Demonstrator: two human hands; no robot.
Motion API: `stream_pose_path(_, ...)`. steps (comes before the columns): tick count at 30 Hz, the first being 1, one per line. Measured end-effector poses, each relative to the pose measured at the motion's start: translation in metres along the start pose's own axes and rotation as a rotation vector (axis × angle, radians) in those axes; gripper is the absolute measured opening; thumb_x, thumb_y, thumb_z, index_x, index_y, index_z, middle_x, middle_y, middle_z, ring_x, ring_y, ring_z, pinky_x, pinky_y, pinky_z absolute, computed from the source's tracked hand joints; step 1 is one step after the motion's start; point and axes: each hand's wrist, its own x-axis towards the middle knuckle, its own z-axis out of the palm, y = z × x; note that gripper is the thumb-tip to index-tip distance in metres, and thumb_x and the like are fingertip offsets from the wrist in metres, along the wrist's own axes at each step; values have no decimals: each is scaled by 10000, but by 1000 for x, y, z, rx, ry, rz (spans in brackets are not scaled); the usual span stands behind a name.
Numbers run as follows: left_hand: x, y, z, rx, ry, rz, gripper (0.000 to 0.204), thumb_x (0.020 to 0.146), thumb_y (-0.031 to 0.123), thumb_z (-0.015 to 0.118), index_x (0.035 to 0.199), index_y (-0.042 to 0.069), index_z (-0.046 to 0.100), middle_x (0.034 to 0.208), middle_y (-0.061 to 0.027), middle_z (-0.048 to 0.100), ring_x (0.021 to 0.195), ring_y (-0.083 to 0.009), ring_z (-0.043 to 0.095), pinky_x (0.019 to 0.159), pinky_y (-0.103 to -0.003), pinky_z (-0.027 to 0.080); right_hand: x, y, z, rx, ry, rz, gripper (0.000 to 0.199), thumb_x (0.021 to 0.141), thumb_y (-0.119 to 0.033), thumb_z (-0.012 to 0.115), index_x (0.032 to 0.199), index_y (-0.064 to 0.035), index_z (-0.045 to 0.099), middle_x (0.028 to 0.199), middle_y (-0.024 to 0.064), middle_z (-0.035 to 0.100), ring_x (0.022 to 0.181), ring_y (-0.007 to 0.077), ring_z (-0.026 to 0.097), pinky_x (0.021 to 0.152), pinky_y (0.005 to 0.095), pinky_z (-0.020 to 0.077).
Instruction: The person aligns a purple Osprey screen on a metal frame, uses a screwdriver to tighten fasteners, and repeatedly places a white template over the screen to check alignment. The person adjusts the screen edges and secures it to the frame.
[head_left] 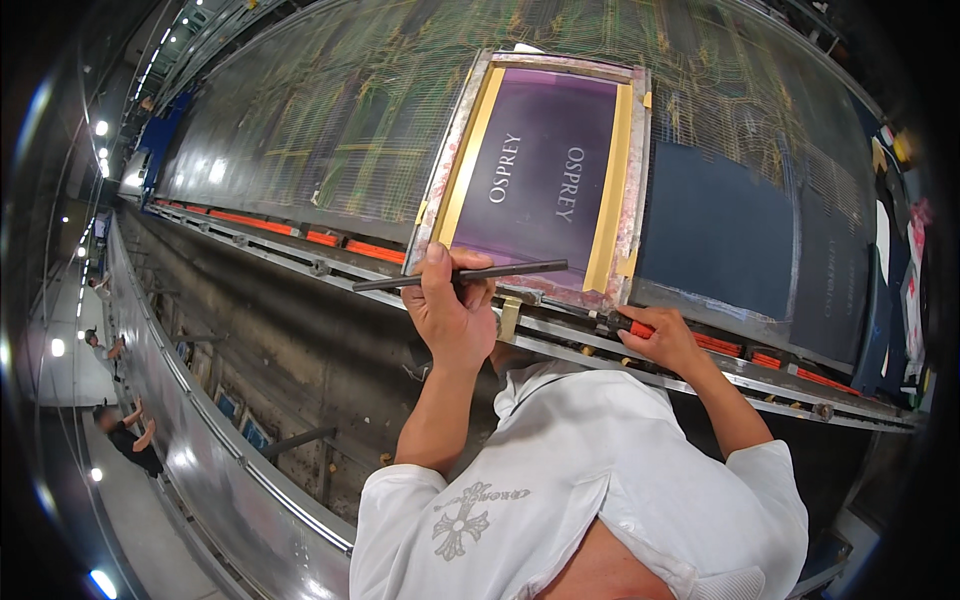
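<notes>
- Left grip (pixel 450 312) clamped on bar (pixel 522 269): keep bar level.
- Right grip (pixel 668 343) clamped on red handle (pixel 641 329), tip (pixel 600 317) seemingly at frame (pixel 638 130): hold steady.

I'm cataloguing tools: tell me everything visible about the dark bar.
The dark bar is slim and straight; whether metal or plastic, I can't tell. The left hand grips it near its middle. It slants slightly, right end higher, its right part overlapping the framed screen in view; contact there is unclear.
</notes>
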Motion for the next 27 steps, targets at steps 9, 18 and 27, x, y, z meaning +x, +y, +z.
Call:
stream_pose_path(9, 3, -4, 2, -28, 70, -3, 451, 1078, 311, 482, 780, 17, 649, 564, 13, 424, 496, -59, 327, 490, -254, 272, 2, -2, -1, -12, -32, 31, 436, 805, -185, 786, 1217, -56, 724, 843, 187, 706, 713, 343, 647, 701, 387, 526)
stream_pose_path(18, -15, -10, 8, 34, 145, 65, 416, 1083, 288, 466, 837, 4, 646, 571, 9, 394, 505, -70, 325, 505, -260, 288, 1, -2, -1, -16, -22, 16, 422, 800, -171, 788, 1201, -54, 729, 845, 180, 712, 710, 341, 656, 698, 385, 533)
stream_pose_path(27, -17, -17, 12, 41, 137, 41, 435, 1056, 261, 511, 747, -13, 649, 667, -80, 630, 516, -97, 428, 482, -263, 309, 1, 7, -6, -26, -14, 20, 418, 808, -205, 785, 1205, -83, 733, 836, 180, 704, 737, 352, 658, 708, 405, 530)
